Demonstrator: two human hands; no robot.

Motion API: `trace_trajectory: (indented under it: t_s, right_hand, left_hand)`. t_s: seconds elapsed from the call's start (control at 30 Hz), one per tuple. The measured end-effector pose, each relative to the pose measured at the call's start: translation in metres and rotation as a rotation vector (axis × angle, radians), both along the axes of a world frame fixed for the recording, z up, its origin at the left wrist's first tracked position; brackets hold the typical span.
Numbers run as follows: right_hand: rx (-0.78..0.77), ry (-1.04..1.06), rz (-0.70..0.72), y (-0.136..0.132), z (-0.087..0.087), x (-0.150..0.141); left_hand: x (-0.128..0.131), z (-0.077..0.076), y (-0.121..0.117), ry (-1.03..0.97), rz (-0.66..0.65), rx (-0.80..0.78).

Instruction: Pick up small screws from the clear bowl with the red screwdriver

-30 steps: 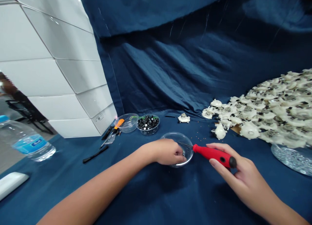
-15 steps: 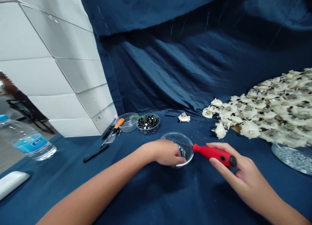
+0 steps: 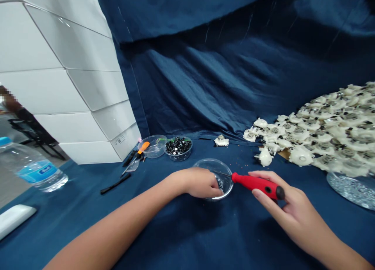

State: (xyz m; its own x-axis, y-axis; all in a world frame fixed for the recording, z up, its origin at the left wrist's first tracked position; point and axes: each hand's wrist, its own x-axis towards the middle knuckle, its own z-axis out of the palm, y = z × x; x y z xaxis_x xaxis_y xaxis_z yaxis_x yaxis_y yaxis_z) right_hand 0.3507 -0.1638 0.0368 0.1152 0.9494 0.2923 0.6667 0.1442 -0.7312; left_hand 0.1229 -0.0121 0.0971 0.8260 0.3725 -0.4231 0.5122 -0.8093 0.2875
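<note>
My left hand (image 3: 203, 183) dips into a clear plastic bowl (image 3: 230, 192), its fingers curled and closed. Small shiny metal pieces (image 3: 219, 183) lie beside the fingertips, too small to name for sure. Whatever the fingers pinch is hidden. A red-handled screwdriver (image 3: 254, 184) is gripped in my right hand (image 3: 288, 207), between thumb and fingers. Its thin shaft points left over the bowl's rim, and the tip ends close to my left hand. Behind the bowl, a single cream plastic part (image 3: 221, 141) rests on the blue cloth.
A tub of black pieces (image 3: 177, 148) stands beside a clear lid (image 3: 154, 147) and an orange-handled tool (image 3: 143, 147). Many cream parts (image 3: 300, 156) are heaped at right, near a tub of shiny bits (image 3: 351, 190). White boxes (image 3: 96, 131) and a water bottle (image 3: 38, 170) are at left.
My left hand's fingers have shifted slightly within the bowl, and more of the metal pieces show beside them. The screwdriver and my right hand stay practically still.
</note>
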Motion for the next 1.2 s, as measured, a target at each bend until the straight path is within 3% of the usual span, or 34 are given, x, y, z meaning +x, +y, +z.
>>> trace_trajectory:
  t_s: [0.37, 0.67, 1.2]
  right_hand:
    - [-0.028, 0.046, 0.007, -0.002, 0.003, -0.002]
    - [0.033, 0.042, -0.005, -0.002, 0.005, -0.006]
    - [-0.009, 0.037, 0.008, -0.002, 0.005, -0.003]
  left_hand:
    - [0.000, -0.003, 0.004, -0.055, -0.063, 0.042]
    - [0.000, -0.007, 0.005, -0.110, -0.035, 0.046]
    - [-0.002, -0.011, 0.009, -0.225, -0.073, 0.055]
